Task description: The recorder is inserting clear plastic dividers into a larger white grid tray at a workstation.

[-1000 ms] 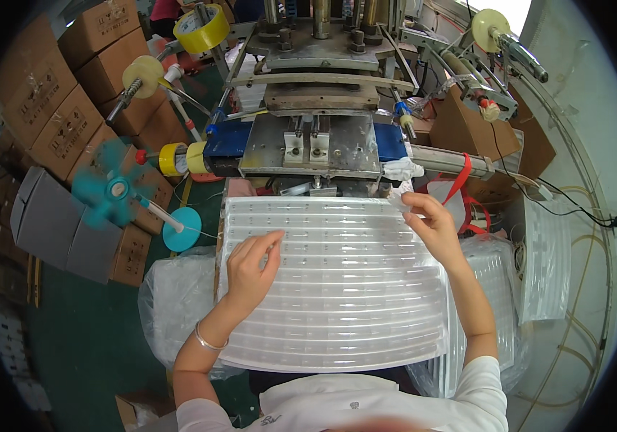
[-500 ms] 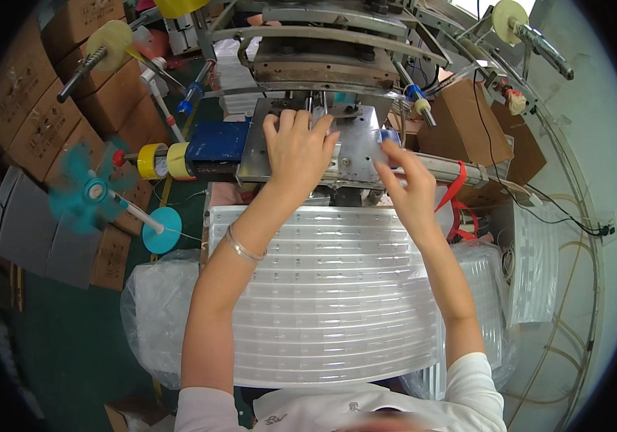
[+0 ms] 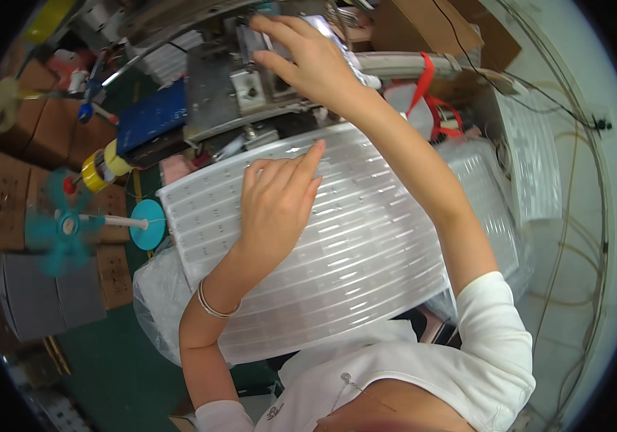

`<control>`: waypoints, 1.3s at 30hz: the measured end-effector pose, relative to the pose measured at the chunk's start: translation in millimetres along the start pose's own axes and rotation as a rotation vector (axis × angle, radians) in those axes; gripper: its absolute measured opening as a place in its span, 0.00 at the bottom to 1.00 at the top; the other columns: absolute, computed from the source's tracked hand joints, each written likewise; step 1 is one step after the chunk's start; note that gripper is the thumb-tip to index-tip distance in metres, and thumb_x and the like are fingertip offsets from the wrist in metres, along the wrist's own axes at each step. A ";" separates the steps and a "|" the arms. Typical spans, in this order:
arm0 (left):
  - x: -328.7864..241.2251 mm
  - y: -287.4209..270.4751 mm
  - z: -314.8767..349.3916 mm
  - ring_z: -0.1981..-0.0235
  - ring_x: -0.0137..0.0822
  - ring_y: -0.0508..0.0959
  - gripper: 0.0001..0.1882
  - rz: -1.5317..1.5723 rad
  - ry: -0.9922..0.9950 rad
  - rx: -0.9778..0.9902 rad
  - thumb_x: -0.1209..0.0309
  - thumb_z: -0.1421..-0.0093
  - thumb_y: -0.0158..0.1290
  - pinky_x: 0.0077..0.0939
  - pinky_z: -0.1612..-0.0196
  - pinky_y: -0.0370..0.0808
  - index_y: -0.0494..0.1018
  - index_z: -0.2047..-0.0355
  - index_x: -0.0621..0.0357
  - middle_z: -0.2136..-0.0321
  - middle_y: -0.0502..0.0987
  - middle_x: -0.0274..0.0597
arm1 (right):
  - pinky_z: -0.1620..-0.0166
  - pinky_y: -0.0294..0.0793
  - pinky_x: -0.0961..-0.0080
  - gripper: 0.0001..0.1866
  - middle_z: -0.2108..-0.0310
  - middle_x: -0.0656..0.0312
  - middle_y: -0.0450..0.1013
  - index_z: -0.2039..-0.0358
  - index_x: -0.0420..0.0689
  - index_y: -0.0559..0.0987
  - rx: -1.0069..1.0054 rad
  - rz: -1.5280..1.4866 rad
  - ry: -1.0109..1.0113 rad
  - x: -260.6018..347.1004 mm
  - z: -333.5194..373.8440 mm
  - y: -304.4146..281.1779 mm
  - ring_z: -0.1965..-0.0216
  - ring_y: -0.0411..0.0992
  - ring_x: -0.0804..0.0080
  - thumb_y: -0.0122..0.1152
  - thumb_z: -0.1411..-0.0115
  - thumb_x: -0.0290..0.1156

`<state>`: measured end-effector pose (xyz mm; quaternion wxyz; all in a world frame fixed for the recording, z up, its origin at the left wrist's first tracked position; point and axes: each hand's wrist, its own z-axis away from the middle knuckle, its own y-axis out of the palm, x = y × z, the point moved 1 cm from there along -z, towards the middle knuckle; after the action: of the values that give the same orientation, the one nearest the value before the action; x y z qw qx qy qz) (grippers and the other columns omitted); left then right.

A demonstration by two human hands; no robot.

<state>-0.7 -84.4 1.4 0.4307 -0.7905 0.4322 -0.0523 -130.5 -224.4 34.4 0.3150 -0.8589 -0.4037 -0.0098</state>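
Note:
My left hand (image 3: 276,198) is over a large translucent ribbed plastic sheet (image 3: 352,266), with small dark marks along its rows. The index finger points forward and the other fingers bend a little; I see nothing held. Further off, my right hand (image 3: 308,61) reaches over the metal work plate (image 3: 211,97) of a machine, thumb and fingers apart. Its fingertips are close to the machine's upper parts, where blur hides whether they touch anything. A small metal block (image 3: 247,88) sits on the plate, just left of that hand.
A blue box (image 3: 154,111) and a yellow tape roll (image 3: 95,171) adjoin the machine's left side. A turquoise fan (image 3: 69,225) spins beside cartons (image 3: 6,191). Red ribbon (image 3: 421,83) hangs on the right, near a black cable (image 3: 550,115). Plastic-wrapped sheets (image 3: 478,187) lie at the right.
My left hand has come back from the metal plate to above the ribbed sheet. My right hand has moved forward and left over the machine. The whole view has turned and shifted.

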 end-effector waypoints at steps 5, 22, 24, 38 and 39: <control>-43.1 52.8 -16.1 0.69 0.38 0.72 0.15 0.177 0.073 0.134 0.75 0.52 0.57 0.33 0.58 0.66 0.71 0.61 0.58 0.72 0.73 0.39 | 0.57 0.70 0.77 0.14 0.57 0.60 0.74 0.56 0.43 0.77 0.056 -0.145 0.036 -16.8 39.4 -70.3 0.58 0.72 0.70 0.59 0.43 0.33; -35.7 20.8 48.8 0.60 0.35 0.73 0.20 0.112 -0.098 0.292 0.67 0.50 0.57 0.36 0.52 0.62 0.73 0.55 0.51 0.63 0.76 0.37 | 0.70 0.69 0.79 0.09 0.73 0.60 0.71 0.63 0.40 0.78 0.338 -0.269 0.204 46.2 98.6 -98.3 0.74 0.70 0.73 0.59 0.46 0.20; -3.7 -28.0 80.9 0.61 0.36 0.76 0.17 0.077 -0.231 0.195 0.67 0.49 0.58 0.35 0.55 0.66 0.76 0.58 0.52 0.63 0.78 0.37 | 0.72 0.70 0.74 0.11 0.74 0.60 0.70 0.64 0.43 0.78 0.395 -0.285 0.061 73.7 98.7 -67.8 0.73 0.71 0.67 0.61 0.50 0.22; 48.4 -141.6 139.2 0.72 0.27 0.76 0.11 0.057 -0.807 -0.315 0.75 0.42 0.52 0.21 0.65 0.73 0.74 0.58 0.62 0.69 0.78 0.41 | 0.68 0.74 0.70 0.17 0.66 0.59 0.68 0.59 0.49 0.73 0.860 -0.223 -0.431 184.5 142.0 62.1 0.68 0.72 0.63 0.57 0.52 0.25; 49.8 -134.0 133.8 0.73 0.28 0.75 0.12 0.065 -0.768 -0.292 0.76 0.42 0.52 0.22 0.66 0.73 0.73 0.57 0.61 0.69 0.78 0.41 | 0.68 0.75 0.67 0.15 0.66 0.60 0.68 0.63 0.47 0.73 0.765 -0.453 -0.337 177.5 143.9 57.2 0.67 0.72 0.61 0.58 0.54 0.24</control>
<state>176.6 -1.3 0.9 0.4455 -0.7912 0.2676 0.3223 -5.1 -50.6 -63.2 0.5286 -0.5612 -0.6010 0.2107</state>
